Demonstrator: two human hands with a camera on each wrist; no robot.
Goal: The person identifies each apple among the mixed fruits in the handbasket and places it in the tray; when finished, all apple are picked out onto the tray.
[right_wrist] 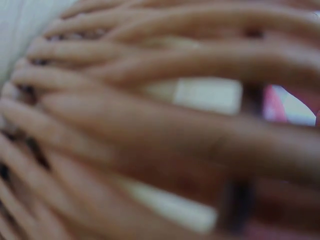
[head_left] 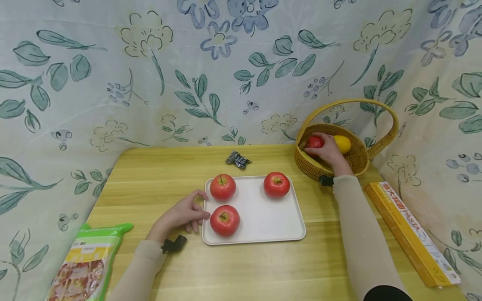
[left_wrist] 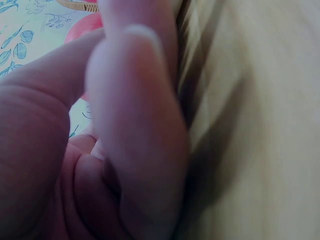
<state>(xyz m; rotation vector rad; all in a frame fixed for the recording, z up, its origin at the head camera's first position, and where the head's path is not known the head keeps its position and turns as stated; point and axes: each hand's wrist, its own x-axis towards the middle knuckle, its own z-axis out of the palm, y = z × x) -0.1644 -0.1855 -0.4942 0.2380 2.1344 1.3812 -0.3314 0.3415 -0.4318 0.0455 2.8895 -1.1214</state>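
Observation:
In the head view my right hand [head_left: 328, 149] reaches into a wicker basket [head_left: 357, 165] and grips a red apple [head_left: 314, 142] there. Beside that hand lies a lemon [head_left: 342, 144]. The basket's weave [right_wrist: 165, 125] fills most of the right wrist view and hides the hand. My left hand [head_left: 187, 212] is at the left rim of a white tray [head_left: 263, 213], its fingers loosely bent and holding nothing. On the tray sit three red apples: one at upper left [head_left: 223, 187], one at lower left [head_left: 224, 220], one at upper right [head_left: 276, 184].
Behind the tray lies a small dark wrapped packet [head_left: 238, 159]. A yellow pasta box [head_left: 412, 234] runs along the table's right side. At front left is a green-edged food bag [head_left: 84, 261]. Patterned cloth [head_left: 211, 75] hangs behind the wooden table [head_left: 158, 167].

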